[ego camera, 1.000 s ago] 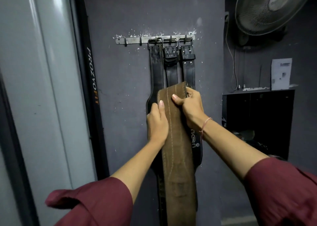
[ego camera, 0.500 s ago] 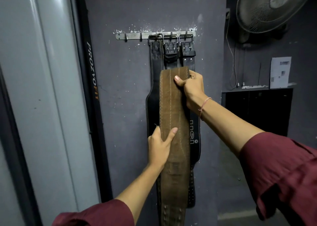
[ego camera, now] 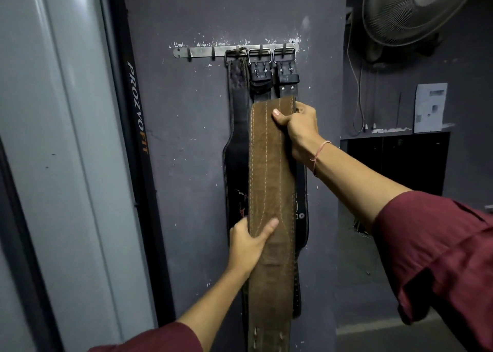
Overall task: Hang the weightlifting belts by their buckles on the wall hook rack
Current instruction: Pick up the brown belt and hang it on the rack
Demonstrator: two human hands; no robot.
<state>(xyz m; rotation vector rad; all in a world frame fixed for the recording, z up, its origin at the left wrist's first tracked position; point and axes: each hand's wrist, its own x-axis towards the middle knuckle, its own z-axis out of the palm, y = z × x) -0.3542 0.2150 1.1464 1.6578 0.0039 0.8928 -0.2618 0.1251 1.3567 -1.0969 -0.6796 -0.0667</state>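
A brown belt (ego camera: pixel 269 178) is gripped at mid-length by the left hand (ego camera: pixel 249 245) and clamped near its top by the right hand (ego camera: pixel 298 130), below the hook rack (ego camera: pixel 202 52) and not yet hung. Three black belts (ego camera: pixel 237 138) directly behind are already hung by their buckles; two hooks at left are free.

brown belt (ego camera: pixel 269 180): suede, stitched, held upright before the hung belts
black belts (ego camera: pixel 236 138): three, hanging by buckles
rack (ego camera: pixel 202 52): metal, wall-mounted, left hooks free
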